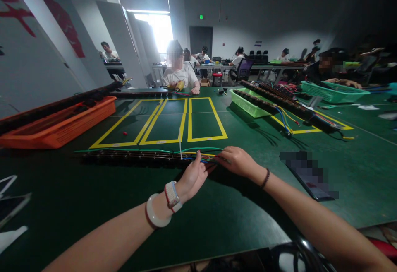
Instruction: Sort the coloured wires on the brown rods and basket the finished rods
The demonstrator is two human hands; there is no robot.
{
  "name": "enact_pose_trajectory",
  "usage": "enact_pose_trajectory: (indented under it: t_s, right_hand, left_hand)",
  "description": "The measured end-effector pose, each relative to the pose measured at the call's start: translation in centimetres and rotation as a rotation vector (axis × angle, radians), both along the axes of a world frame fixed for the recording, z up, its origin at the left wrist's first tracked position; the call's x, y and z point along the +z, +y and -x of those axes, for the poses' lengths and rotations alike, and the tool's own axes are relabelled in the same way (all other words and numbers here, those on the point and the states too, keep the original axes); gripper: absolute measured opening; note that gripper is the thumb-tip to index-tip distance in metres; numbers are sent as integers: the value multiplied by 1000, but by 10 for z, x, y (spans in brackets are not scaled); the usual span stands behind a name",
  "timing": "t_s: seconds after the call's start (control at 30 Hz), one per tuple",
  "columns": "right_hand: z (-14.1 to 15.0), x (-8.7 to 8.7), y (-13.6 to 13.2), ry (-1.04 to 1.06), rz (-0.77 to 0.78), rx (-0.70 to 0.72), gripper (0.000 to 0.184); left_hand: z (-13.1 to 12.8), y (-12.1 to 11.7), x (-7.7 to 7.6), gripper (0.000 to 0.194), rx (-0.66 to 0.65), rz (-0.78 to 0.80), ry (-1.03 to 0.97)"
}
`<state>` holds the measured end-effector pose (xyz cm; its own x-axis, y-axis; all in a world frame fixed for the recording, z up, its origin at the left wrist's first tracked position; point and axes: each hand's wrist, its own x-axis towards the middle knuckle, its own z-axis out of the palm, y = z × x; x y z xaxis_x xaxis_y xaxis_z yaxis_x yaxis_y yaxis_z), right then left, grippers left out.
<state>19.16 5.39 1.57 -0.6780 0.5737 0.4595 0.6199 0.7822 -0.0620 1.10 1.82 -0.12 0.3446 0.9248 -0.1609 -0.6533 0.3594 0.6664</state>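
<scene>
A long dark wire harness (136, 157) lies crosswise on the green table in front of me, with a loose green wire (124, 150) running along its far side. A white cable tie (180, 143) sticks up from it near its right end. Blue, yellow and green wires come out at that end, between my hands. My left hand (194, 176) is closed around these wires from below, its thumb on the near side. Just to the right, my right hand (237, 161) pinches the wire ends from above. Its fingers partly hide the tips.
An orange basket (58, 133) with dark harnesses stands left. Beyond are yellow tape frames (161, 142) and a small red piece (125, 133). Green baskets (248, 106) and more harnesses are at right, near a phone-like dark slab (310, 176). A person (181, 75) sits opposite.
</scene>
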Motion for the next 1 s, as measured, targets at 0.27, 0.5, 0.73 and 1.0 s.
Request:
enact_pose_trajectory:
  t_s: [0.27,0.5,0.73,1.0]
  right_hand:
    - [1,-2,12,200,441,-263,39]
    - [5,-12,24,419,959,-349,44]
    - [3,-14,27,57,544,-364,43]
    - [4,-12,20,-170,358,-432,45]
  left_hand:
    - [0,-3,5,23,74,112,58]
    - [0,-1,4,18,79,111,56]
    - [0,-1,4,20,64,102,47]
    - [0,-3,12,19,60,127,85]
